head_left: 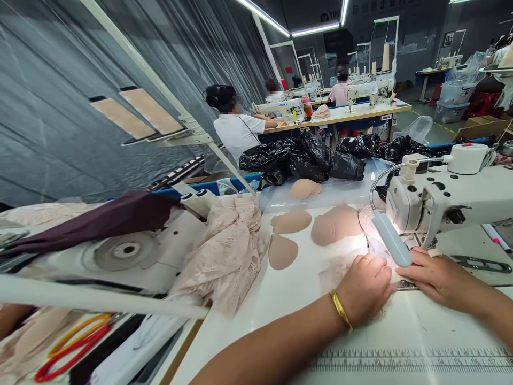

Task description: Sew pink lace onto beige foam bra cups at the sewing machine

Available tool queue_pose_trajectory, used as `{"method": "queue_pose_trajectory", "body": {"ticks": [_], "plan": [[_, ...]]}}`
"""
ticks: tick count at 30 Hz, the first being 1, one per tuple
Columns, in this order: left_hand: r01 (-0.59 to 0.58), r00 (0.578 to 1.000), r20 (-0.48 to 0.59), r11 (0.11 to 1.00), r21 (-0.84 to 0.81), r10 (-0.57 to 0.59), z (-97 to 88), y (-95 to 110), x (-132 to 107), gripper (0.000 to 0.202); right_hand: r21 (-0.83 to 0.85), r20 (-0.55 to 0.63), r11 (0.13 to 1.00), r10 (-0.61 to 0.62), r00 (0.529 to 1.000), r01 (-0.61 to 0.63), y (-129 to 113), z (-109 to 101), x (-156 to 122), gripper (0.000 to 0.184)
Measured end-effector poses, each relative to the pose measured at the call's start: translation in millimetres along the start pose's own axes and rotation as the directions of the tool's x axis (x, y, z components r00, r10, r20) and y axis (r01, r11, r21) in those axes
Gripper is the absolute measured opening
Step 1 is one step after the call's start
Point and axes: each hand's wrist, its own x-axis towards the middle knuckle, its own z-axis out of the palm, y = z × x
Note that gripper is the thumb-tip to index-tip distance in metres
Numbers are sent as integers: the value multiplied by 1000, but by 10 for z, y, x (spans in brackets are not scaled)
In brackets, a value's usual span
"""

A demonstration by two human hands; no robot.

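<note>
My left hand [368,286], with a gold bangle and a ring, has its fingers curled down on sheer pale pink lace [334,267] beside the sewing machine [412,200]. Close to the machine's needle area, my right hand [441,280] lies with its fingers stretched out to the left. A grey lamp [395,243] on a bent metal neck hangs over both fingertips and hides the needle. Light falls on the fabric behind the left hand. Beyond it lie beige cup-shaped pieces [336,224], two flat beige pieces [284,252] and a heap of lace [230,248].
A printed ruler scale [412,361] runs along the table's near edge. Orange- and red-handled scissors [76,342] lie lower left. A thread stand with cones [154,109] rises at left. Black plastic bags [304,155] lie behind the table. A person in white [238,128] sits farther back.
</note>
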Motion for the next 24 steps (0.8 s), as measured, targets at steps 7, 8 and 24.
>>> {"method": "queue_pose_trajectory", "body": {"ticks": [7, 8, 24], "plan": [[-42, 995, -87, 999, 24, 43, 66, -9, -1, 22, 59, -4, 995, 75, 997, -75, 9, 53, 6, 31], [-46, 995, -90, 999, 22, 47, 77, -20, 4, 23, 50, 1, 995, 82, 997, -82, 8, 62, 8, 31], [-220, 975, -133, 871, -439, 179, 312, -603, 315, 25, -168, -63, 965, 193, 979, -201, 50, 206, -28, 24]]}}
